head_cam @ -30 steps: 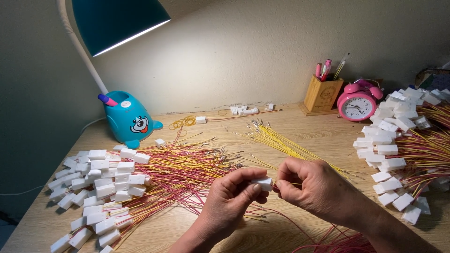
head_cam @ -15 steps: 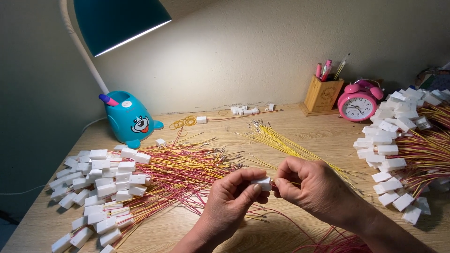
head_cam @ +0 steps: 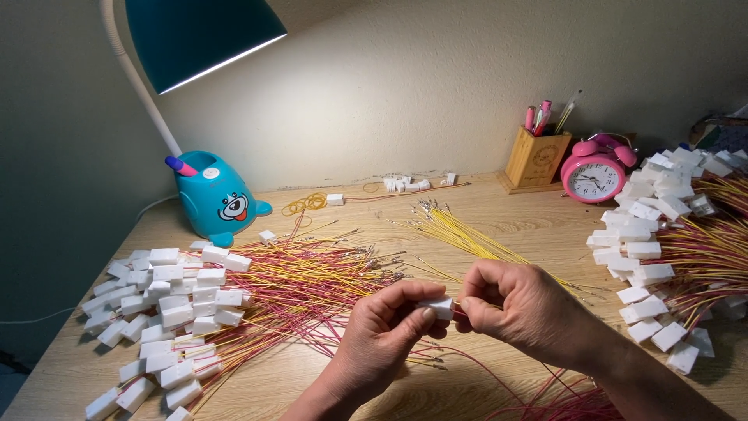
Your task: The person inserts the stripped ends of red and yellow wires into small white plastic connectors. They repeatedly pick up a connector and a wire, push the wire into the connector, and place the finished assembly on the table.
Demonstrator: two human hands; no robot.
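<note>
I see no packages, labels, signs or screens near the pink alarm clock (head_cam: 594,171). Its round white dial is the only printed face here, and just left of it my wooden pen holder (head_cam: 536,160) shows a faint round mark on its front.

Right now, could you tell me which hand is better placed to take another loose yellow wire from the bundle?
Probably the right hand: the loose yellow wires lie just beyond it, while the left hand pinches the white connector.
</note>
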